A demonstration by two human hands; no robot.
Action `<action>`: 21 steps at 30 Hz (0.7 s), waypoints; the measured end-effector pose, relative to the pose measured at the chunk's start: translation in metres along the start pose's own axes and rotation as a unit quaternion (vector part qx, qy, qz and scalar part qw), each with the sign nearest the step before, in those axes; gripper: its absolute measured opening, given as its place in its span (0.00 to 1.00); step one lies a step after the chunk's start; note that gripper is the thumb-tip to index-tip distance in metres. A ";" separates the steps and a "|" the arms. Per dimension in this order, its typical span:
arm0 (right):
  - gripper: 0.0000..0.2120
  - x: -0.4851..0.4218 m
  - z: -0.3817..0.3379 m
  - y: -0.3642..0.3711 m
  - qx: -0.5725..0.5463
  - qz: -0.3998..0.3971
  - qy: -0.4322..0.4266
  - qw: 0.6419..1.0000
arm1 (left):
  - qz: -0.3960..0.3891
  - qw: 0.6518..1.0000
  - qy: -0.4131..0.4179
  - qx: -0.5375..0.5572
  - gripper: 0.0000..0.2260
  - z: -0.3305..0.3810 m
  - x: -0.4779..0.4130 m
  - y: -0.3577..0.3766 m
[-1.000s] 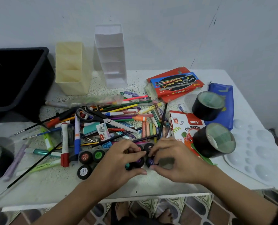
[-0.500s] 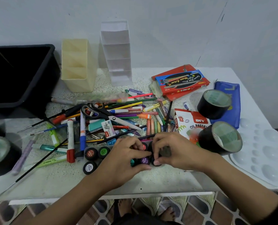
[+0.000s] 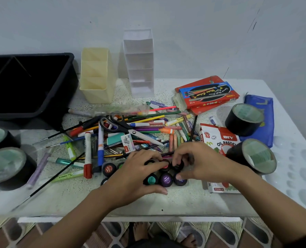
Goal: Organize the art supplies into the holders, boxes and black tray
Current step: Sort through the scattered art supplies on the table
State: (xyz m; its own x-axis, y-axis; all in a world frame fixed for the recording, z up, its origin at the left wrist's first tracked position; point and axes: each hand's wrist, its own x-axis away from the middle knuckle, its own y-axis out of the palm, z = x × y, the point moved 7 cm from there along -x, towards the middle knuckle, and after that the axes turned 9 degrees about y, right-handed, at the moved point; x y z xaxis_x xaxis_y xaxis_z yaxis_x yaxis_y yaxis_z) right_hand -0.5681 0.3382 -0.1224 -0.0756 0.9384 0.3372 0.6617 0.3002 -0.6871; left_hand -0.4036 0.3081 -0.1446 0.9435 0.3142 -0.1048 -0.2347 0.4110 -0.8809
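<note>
Left hand (image 3: 136, 176) grip curled round cluster of small paint pots (image 3: 166, 179), thumb on the near side. Right hand (image 3: 205, 163) grip pinches same cluster from the right. Pots sit on table (image 3: 166, 203), near front edge. Pen pile (image 3: 145, 129) just behind, oil pastel box (image 3: 220, 138) right. Cream holder (image 3: 96, 93), clear holder (image 3: 141, 86), black tray (image 3: 64, 90) at back.

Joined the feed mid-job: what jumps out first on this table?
The left hand and right hand grip black paint pots near the front edge of the table. Behind them sprawls a jumble of pens and brushes with scissors on top. Black tape rolls sit at both sides.
</note>
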 end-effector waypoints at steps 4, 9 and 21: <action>0.21 0.000 -0.007 0.005 0.049 0.050 -0.044 0.997 | -0.015 0.999 0.000 -0.041 0.30 -0.005 0.012 0.002; 0.27 -0.004 -0.006 0.016 0.127 0.009 -0.040 0.991 | -0.024 0.996 0.008 -0.088 0.30 -0.004 0.015 0.004; 0.40 -0.009 -0.020 0.028 0.266 0.027 -0.038 0.963 | -0.029 0.986 -0.001 -0.161 0.29 -0.030 0.046 -0.010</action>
State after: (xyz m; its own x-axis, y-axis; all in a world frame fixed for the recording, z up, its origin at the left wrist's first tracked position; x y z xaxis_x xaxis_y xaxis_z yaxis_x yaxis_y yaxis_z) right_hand -0.5333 0.3348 -0.1319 -0.1187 0.9589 0.2577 0.1918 0.2767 -0.9416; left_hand -0.3504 0.2928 -0.1542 0.9525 0.3004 -0.0501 -0.0942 0.1341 -0.9865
